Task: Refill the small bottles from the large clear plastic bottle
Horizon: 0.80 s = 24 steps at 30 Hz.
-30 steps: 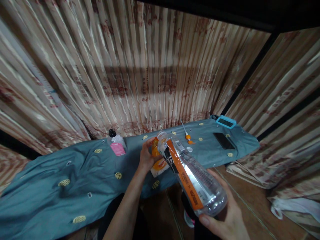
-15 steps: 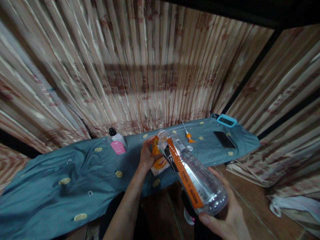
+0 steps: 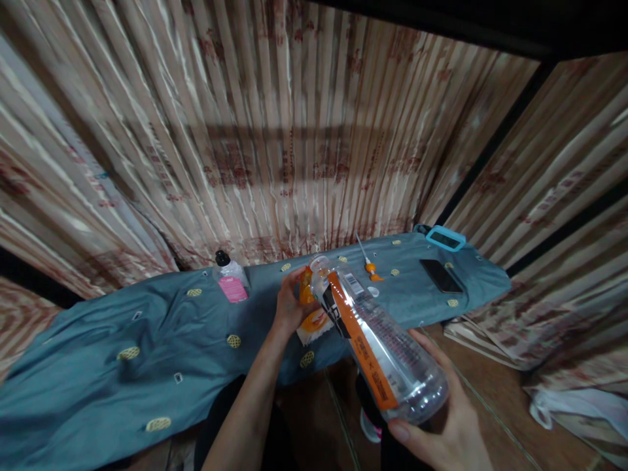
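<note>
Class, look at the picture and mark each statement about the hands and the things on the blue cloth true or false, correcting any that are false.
1. The right hand holds a clear bottle tilted, mouth toward the left hand. True.
2. The clear bottle has a green label. False: the label is orange.
3. The left hand grips an orange item over the blue cloth. True.
4. The small bottle with the pink label lies to the right of the black phone. False: it stands far to the phone's left.
5. The black phone lies on the floor. False: it lies on the blue cloth.
</note>
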{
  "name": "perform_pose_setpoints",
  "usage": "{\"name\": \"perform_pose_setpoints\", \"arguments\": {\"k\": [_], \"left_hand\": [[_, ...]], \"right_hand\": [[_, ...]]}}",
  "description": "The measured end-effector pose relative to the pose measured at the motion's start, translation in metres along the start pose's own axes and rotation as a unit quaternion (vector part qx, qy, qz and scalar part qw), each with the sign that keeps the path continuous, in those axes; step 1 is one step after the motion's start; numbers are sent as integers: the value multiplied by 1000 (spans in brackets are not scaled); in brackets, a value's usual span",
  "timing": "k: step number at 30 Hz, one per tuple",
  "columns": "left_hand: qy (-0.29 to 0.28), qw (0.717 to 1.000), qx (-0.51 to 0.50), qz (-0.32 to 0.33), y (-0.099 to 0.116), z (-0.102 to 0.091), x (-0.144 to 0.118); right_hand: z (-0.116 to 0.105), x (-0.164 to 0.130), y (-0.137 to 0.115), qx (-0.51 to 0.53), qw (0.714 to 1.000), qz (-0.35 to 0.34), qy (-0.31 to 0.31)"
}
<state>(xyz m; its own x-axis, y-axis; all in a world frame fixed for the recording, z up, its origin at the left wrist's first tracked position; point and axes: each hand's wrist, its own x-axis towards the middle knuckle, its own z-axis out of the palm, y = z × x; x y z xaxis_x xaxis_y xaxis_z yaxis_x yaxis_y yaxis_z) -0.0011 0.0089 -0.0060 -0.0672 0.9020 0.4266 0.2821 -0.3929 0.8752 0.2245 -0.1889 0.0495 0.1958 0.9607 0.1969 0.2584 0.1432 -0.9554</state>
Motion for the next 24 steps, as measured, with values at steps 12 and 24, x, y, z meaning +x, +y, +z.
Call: {"name": "perform_pose_setpoints", "arguments": {"k": [12, 24], "left_hand": [[5, 1000, 6, 10, -4, 2, 0], [1, 1000, -9, 9, -5, 4, 1]], "right_hand": [[3, -2, -5, -5, 999, 33, 27], [-7, -2, 10, 4, 1000, 19, -17]]}}
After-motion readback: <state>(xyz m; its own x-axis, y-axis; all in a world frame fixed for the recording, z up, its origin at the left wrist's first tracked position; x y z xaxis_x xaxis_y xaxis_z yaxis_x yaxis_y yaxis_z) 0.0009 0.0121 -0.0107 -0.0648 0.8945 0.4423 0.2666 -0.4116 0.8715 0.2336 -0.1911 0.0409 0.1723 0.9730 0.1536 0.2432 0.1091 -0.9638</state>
